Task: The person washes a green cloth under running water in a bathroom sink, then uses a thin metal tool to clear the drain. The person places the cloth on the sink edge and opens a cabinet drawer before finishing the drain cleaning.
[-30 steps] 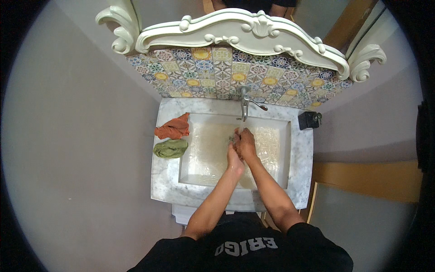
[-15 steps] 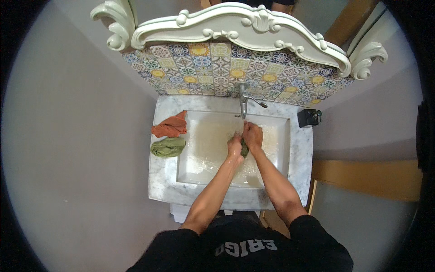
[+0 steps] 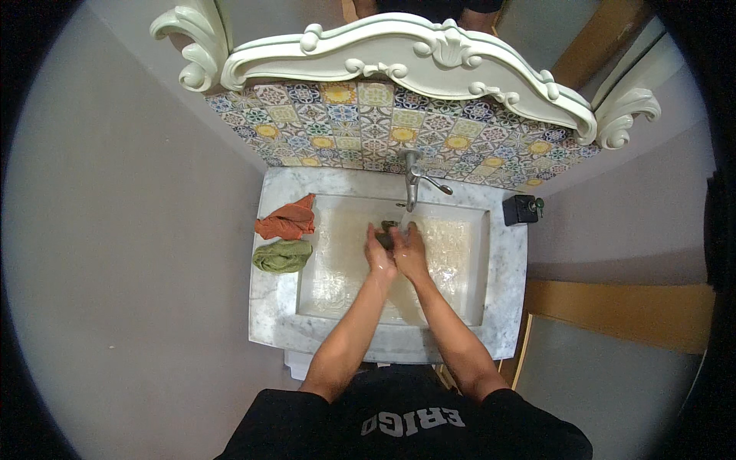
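Note:
Over the sink basin, a small dark green wet cloth is bunched between my two hands. My left hand is closed about its left side. My right hand presses it from the right, fingers pointing at the tap. Just beyond them, the chrome tap runs a stream of water onto my right fingers. Part of the cloth is hidden by my fingers. Cloudy, rippling water lies in the basin around my hands.
An orange cloth and a light green cloth lie on the marble counter left of the basin. At its right stands a black pump bottle. Behind the tap rises a patterned tile wall under an ornate white mirror frame.
My hands have shifted left, with the cloth now bunched between them instead of hanging toward me. My right hand has opened out somewhat. The whole view has tilted slightly.

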### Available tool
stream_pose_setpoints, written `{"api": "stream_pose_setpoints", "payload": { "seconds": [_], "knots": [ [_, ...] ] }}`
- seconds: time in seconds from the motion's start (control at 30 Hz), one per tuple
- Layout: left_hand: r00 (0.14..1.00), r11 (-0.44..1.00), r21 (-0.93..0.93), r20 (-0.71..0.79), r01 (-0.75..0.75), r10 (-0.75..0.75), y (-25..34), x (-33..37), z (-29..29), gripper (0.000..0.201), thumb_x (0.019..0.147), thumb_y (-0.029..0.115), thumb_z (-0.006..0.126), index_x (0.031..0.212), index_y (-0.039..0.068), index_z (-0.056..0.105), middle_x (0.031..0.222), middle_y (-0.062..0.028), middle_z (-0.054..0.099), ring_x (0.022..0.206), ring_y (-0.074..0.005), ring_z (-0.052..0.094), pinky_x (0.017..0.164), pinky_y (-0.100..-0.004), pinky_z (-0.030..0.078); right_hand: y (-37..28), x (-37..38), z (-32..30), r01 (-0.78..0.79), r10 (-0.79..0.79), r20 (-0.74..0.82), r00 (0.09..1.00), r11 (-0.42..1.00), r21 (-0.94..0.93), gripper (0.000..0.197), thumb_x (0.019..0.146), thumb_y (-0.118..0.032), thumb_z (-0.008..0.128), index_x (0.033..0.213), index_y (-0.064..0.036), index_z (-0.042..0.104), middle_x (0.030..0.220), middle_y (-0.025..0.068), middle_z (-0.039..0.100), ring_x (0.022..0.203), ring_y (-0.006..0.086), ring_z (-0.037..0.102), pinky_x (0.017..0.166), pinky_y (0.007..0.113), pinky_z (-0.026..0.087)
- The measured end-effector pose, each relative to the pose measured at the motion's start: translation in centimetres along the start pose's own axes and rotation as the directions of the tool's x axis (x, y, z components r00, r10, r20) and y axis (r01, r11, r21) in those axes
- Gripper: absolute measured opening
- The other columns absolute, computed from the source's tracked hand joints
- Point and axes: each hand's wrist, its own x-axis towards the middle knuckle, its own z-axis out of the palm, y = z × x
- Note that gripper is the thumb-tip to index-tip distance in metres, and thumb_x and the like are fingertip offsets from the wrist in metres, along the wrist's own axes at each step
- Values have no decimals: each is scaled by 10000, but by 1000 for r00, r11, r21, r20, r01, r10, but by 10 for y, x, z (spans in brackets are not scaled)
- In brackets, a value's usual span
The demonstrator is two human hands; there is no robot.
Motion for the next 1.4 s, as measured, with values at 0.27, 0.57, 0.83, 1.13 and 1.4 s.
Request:
{"api": "stream_pose_setpoints", "payload": {
  "seconds": [0.27, 0.57, 0.83, 1.13, 1.4],
  "knots": [
    [885, 905, -1, 207, 426, -417, -35, 68, -38, 354, 1052, 384, 405, 1045, 81, 586, 1012, -104, 641, 962, -257, 615, 836, -376, 525, -23, 2, -31, 317, -216, 359, 908, 915, -252, 202, 896, -155, 577, 1011, -7, 652, 979, 280, 646, 878, 448, 635, 792, 520, 509],
    [992, 961, 247, -35, 126, -121, -67, 21, -6, 315, 1022, 402, 511, 877, 123, 504, 724, -22, 496, 588, -182, 494, 533, -373, 441, 31, 50, -29, -49, 70, 88, 994, 974, -222, 448, 1016, -337, 416, 892, -7, 693, 815, 242, 690, 718, 443, 665, 673, 514, 532],
    [997, 953, 295, -58, 65, -49, -35, 29, -4, 273, 1031, 366, 499, 948, 112, 555, 853, -13, 533, 769, -178, 538, 689, -374, 487, 27, 48, -20, 76, -61, 93, 994, 984, -163, 282, 994, -216, 478, 961, 19, 632, 939, 270, 663, 868, 462, 629, 770, 545, 486],
    [1000, 999, -45, -7, 17, -18, -34, -13, -2, 480, 1034, 516, 381, 1109, 67, 534, 1091, -99, 618, 972, -256, 604, 946, -426, 456, 20, 28, 17, -104, 115, 124, 986, 990, -90, 367, 921, -300, 622, 1161, -23, 632, 1198, 237, 606, 1095, 447, 584, 936, 526, 450],
    [817, 901, 58, 399, 429, -415, -15, 72, -48, 441, 1025, 461, 443, 1088, 52, 594, 980, -111, 651, 898, -251, 632, 797, -383, 525, -50, -29, -39, 199, -127, 406, 905, 970, -142, 295, 938, -290, 568, 1027, -31, 677, 935, 277, 668, 891, 461, 650, 818, 530, 515]
  ]
}}
